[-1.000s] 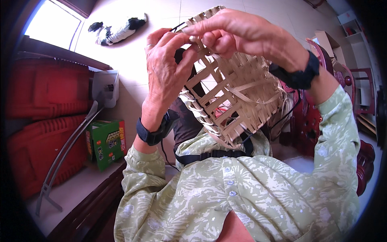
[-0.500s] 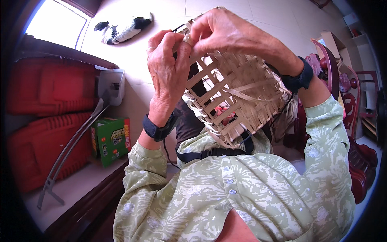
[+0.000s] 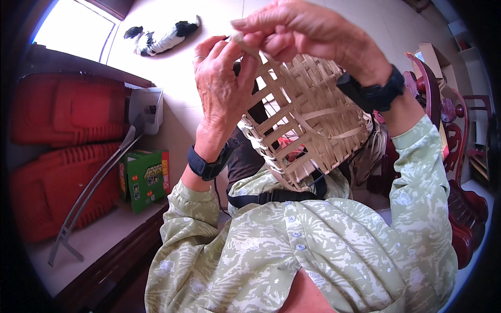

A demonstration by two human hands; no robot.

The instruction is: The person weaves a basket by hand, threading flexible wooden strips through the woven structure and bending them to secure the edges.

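Observation:
A pale woven basket [image 3: 323,112] of flat strips leans against my lap, tilted, with its open lattice side toward the left. My left hand [image 3: 222,78] is closed at the basket's far left corner, thumb and fingers pinching the rim and a strip end. Just right of it, my right hand [image 3: 302,31] reaches over the far edge with its fingers curled together near the left fingertips. What the right fingers pinch, if anything, is hidden and slightly blurred. A loose strip [image 3: 318,128] curves across the basket's woven face.
Two red plastic pieces [image 3: 68,172] lie at the left, beside a grey metal bar [image 3: 99,188] and a green box [image 3: 146,180]. A black-and-white animal [image 3: 162,39] lies on the tiled floor. Carved dark red wooden furniture [image 3: 454,135] stands at the right.
My right hand has lifted and shifted slightly away from the basket's rim, its fingers rising. The left hand keeps its grip at the corner, and the basket has barely moved.

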